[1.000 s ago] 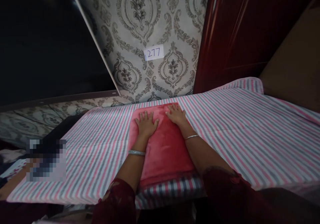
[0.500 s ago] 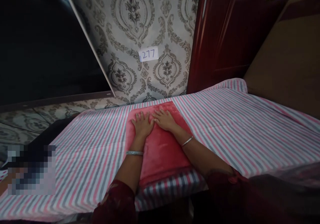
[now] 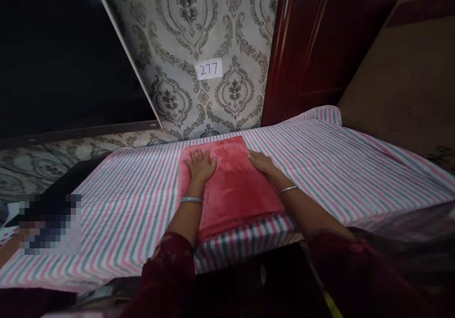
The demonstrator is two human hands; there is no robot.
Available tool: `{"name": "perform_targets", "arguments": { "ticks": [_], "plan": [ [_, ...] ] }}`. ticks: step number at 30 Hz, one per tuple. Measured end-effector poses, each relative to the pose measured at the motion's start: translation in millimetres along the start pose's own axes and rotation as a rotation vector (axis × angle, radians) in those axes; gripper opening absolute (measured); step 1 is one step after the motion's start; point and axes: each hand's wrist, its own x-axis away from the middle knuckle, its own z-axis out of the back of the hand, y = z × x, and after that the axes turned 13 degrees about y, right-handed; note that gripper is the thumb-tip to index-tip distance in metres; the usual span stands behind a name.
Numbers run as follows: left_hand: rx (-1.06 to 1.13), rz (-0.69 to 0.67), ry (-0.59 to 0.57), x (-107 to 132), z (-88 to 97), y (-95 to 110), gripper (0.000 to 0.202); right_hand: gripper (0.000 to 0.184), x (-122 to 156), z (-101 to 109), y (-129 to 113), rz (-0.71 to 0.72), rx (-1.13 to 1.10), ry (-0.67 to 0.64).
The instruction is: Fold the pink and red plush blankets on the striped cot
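A folded red plush cloth [image 3: 234, 185] lies flat on the striped sheet, its near edge close to the front of the surface. My left hand [image 3: 201, 165] rests palm down on the cloth's upper left part with fingers spread. Along the right edge of the cloth is my right hand [image 3: 263, 163], its fingers stretched out and touching that edge. Neither hand grips anything. The far fingers of the right hand are partly hidden.
A pink, grey and white striped sheet [image 3: 138, 190] covers the surface. A dark screen [image 3: 71, 62] stands at the left, a brown box-like panel [image 3: 401, 81] at the right. A paper marked 277 [image 3: 209, 68] is on the wall. Another person's arm [image 3: 10, 247] shows at far left, partly pixelated.
My right hand has slid rightward from the top of the cloth to its right edge. My left hand stays on the upper left. The view has shifted slightly.
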Motion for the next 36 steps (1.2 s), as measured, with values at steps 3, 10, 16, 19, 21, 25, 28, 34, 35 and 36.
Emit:
{"name": "perform_targets", "arguments": {
  "ticks": [3,10,16,19,21,25,28,34,35,36],
  "plan": [
    [0.010,-0.007,0.015,0.8,0.7,-0.4,0.065,0.057,20.5,14.9,-14.3,0.011,0.018,0.059],
    [0.012,-0.005,0.024,3.5,3.5,-0.7,0.064,0.060,99.4,6.1,-75.0,0.376,-0.007,0.081],
    [0.033,-0.008,0.017,3.0,4.0,-1.5,0.065,0.058,110.9,0.2,-49.7,0.279,0.057,0.055],
    [0.095,0.008,-0.037,-2.9,9.0,-6.6,0.065,0.059,112.9,4.5,-21.9,0.186,0.078,0.035],
    [0.144,0.018,-0.095,-4.9,18.2,-11.2,0.064,0.060,118.1,7.5,-3.0,0.126,0.067,0.012],
    [0.161,-0.056,-0.068,16.5,47.7,-10.8,0.057,0.059,129.5,16.5,16.6,0.032,0.061,0.058],
    [0.164,-0.215,0.042,61.1,63.8,7.0,0.055,0.056,133.1,21.5,3.0,0.091,0.059,0.220],
    [0.127,-0.400,-0.023,148.9,44.8,42.9,0.061,0.054,138.2,3.9,-36.5,0.322,0.102,0.190],
    [0.114,-0.392,-0.032,154.9,39.9,44.3,0.061,0.054,139.5,-0.3,-37.3,0.324,0.116,0.171],
    [0.104,-0.385,-0.034,158.3,36.1,44.7,0.061,0.054,140.7,-3.6,-36.8,0.323,0.125,0.160]
  ]
}}
